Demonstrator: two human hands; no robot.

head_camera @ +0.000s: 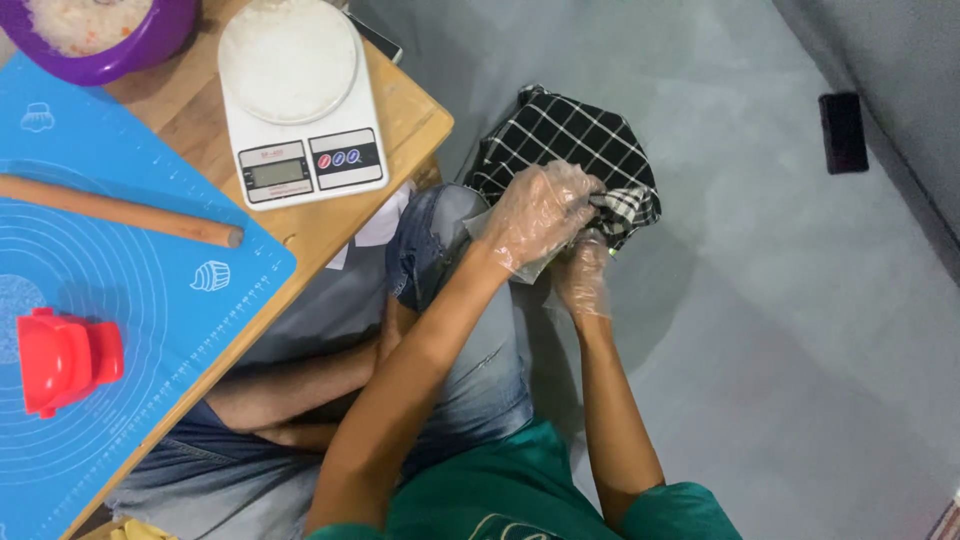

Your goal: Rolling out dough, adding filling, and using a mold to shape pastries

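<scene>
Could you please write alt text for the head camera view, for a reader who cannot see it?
Seen from above, a seated person's left hand and right hand, both in clear plastic gloves, grip a black-and-white checked cloth lying on the grey floor. To the left, a wooden table holds a white kitchen scale, rolling pin, blue mat and red mould.

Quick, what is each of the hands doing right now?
Left hand: gloved, closed on the checked cloth.
Right hand: gloved, under the left, touching the same cloth; whether it grips cannot be told.
</scene>
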